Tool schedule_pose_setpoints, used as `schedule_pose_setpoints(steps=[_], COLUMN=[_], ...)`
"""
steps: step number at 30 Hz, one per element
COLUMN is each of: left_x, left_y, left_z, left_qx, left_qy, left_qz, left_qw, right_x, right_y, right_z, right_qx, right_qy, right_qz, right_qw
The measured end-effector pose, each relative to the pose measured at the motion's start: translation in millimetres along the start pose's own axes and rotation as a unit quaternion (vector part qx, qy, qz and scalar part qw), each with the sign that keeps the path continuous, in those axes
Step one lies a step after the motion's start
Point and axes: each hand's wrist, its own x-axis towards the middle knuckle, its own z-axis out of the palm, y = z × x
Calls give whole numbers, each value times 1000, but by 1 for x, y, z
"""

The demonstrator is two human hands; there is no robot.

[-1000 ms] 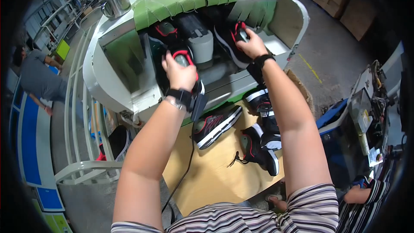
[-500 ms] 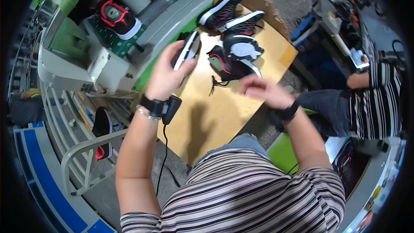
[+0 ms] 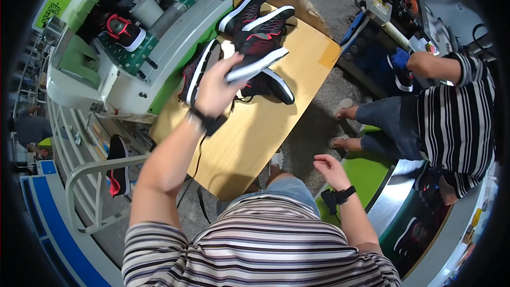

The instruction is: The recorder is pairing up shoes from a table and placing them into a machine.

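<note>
Over the wooden table, my left hand is closed on a black sneaker with a white sole and red trim. This sneaker is tilted above the others, and the hand is slightly blurred. Just left of that hand, another black sneaker lies on its side at the table's edge. Beneath the held one, a further sneaker is partly hidden. Two more sneakers, one behind the other, lie at the far end. My right hand hangs off the table's near right side, fingers loosely apart, holding nothing.
A green and white machine flanks the table's left, with sneakers on its green dotted pads. A metal rail rack stands at near left. On the right, a person in a striped shirt sits on a green bench, handling a sneaker.
My left hand has moved from the sneaker by the table's left edge to one from the pile. My right hand has drawn back from the sneakers toward my right side.
</note>
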Motion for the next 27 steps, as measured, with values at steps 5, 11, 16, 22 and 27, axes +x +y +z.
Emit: schedule_pose_setpoints(steps=[5, 11, 16, 22, 27], left_x=[-186, -361, -352, -334, -318], left_y=[-6, -75, -41, -43, -47], left_z=[-63, -75, -61, 14, 10], left_qx=[179, 346, 369, -232, -79], left_qy=[17, -229, -191, 230, 103], left_qz=[127, -14, -125, -470, -391], left_qw=[976, 910, 901, 820, 911], right_x=[19, 50, 101, 21, 93], right_y=[-7, -99, -110, -58, -95], right_z=[29, 147, 230, 245, 172], right_qx=[-71, -298, -420, -436, -240], right_qy=[20, -158, -333, -306, 60], right_qz=[-176, -436, -440, -308, -431], right_qw=[982, 835, 720, 788, 868])
